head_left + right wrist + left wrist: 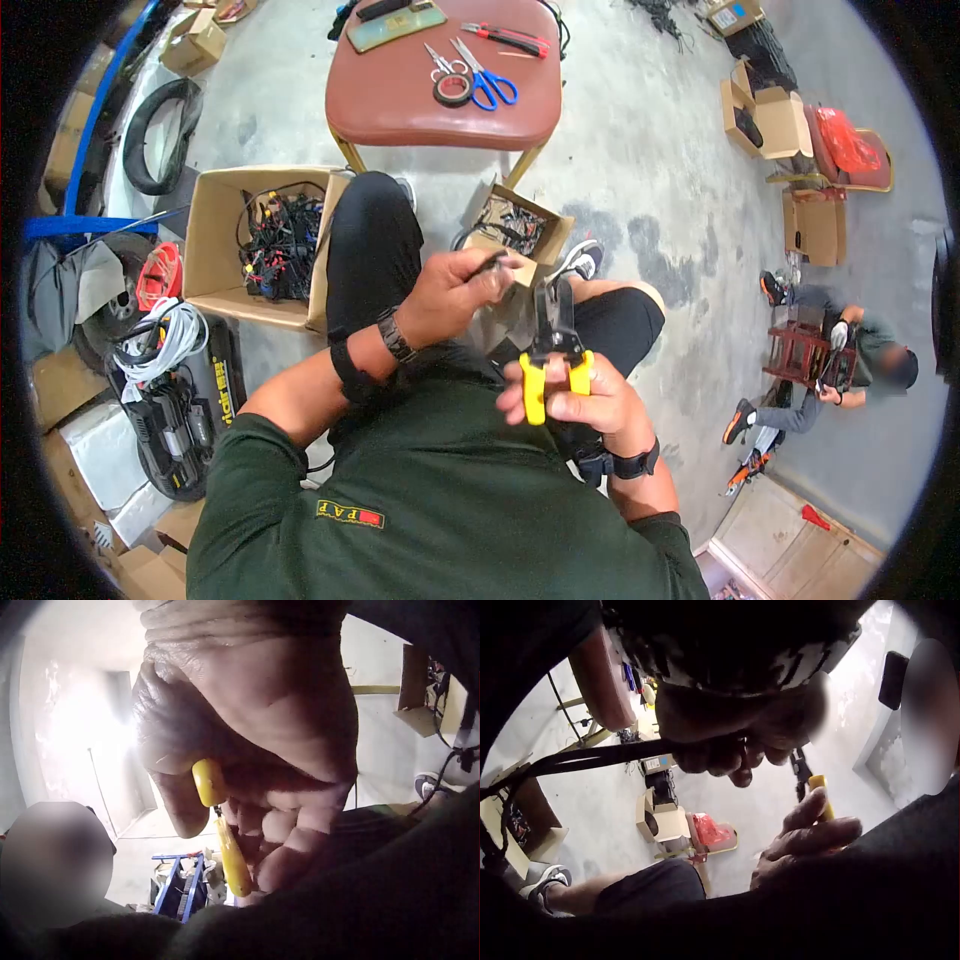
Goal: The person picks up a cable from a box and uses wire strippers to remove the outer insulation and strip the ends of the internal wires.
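My left hand [450, 300] grips a black cable, its fingers curled in front of my lap. In the left wrist view the black cable [592, 756] runs out from those fingers [712, 759] toward the left. My right hand [600, 398] holds yellow-handled wire strippers [582, 376], with their black head pointing away from my body. Seen from the right wrist, the yellow handle [234, 862] lies against the curled fingers, with the thumb at the other handle. The strippers' head is a short way right of my left hand.
A small carton [548, 240] of cable pieces stands between my feet, a larger carton [310, 245] of tangled connectors to the left. Ahead, a brown stool [400, 110] carries scissors [490, 84], black tape [453, 90] and red-handled pliers [510, 38]. Another person [875, 350] sits at the right.
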The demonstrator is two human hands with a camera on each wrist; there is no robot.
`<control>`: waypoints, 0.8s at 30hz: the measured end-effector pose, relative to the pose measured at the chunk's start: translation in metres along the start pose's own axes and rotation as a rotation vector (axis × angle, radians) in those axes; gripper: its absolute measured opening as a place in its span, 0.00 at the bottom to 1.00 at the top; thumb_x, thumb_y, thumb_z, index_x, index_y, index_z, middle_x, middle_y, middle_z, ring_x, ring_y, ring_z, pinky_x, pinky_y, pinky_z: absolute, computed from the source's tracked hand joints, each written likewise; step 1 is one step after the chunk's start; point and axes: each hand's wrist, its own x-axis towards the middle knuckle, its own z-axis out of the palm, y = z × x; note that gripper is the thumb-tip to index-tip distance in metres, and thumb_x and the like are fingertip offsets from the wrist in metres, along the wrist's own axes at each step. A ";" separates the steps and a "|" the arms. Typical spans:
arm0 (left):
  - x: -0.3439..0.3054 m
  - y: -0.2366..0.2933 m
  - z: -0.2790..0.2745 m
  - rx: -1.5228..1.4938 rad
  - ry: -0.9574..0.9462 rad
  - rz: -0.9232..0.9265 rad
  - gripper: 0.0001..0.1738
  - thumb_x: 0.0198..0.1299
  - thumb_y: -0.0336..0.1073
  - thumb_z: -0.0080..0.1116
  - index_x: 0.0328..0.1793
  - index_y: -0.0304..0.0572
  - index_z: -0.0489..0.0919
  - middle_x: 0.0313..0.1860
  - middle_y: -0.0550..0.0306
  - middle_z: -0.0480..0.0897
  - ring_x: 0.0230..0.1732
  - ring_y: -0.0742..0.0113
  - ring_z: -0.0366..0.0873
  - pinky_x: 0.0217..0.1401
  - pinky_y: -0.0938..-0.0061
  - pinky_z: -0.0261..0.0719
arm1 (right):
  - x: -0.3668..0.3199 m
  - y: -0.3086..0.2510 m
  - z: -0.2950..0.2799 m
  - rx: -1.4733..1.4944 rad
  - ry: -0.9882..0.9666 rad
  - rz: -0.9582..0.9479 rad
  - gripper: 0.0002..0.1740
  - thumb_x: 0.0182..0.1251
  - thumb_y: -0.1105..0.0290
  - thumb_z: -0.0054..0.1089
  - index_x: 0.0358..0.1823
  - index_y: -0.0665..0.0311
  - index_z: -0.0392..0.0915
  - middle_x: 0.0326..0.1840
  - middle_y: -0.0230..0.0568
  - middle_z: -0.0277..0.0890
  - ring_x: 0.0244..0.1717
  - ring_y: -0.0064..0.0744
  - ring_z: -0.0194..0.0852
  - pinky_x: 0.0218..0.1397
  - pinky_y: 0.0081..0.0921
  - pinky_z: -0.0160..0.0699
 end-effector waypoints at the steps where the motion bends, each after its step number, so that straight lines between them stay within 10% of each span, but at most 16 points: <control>1: 0.007 0.001 -0.003 -0.017 0.037 -0.038 0.15 0.72 0.35 0.53 0.57 0.34 0.82 0.31 0.67 0.79 0.29 0.84 0.70 0.33 0.85 0.68 | 0.006 -0.007 -0.002 -0.058 0.064 -0.012 0.30 0.70 0.65 0.59 0.69 0.75 0.66 0.54 0.51 0.81 0.53 0.39 0.83 0.59 0.33 0.78; 9: 0.070 0.006 -0.020 -0.104 0.061 -0.081 0.14 0.74 0.37 0.51 0.55 0.36 0.81 0.25 0.69 0.76 0.22 0.85 0.65 0.25 0.86 0.63 | 0.070 -0.066 -0.091 -0.688 0.601 0.006 0.16 0.71 0.59 0.60 0.48 0.66 0.77 0.33 0.30 0.77 0.31 0.18 0.73 0.36 0.23 0.75; 16: 0.129 0.002 -0.024 -0.139 -0.022 -0.124 0.13 0.74 0.39 0.53 0.52 0.38 0.82 0.25 0.67 0.77 0.21 0.83 0.66 0.23 0.85 0.64 | 0.158 -0.109 -0.156 -1.123 0.793 -0.127 0.28 0.65 0.57 0.65 0.61 0.68 0.74 0.45 0.56 0.83 0.44 0.47 0.83 0.50 0.37 0.78; 24: 0.153 -0.019 -0.031 -0.188 -0.050 -0.141 0.10 0.72 0.36 0.55 0.45 0.36 0.83 0.24 0.69 0.75 0.26 0.82 0.69 0.30 0.81 0.70 | 0.245 -0.142 -0.192 -1.422 0.809 -0.302 0.31 0.60 0.62 0.69 0.64 0.64 0.70 0.57 0.56 0.75 0.59 0.55 0.74 0.59 0.43 0.74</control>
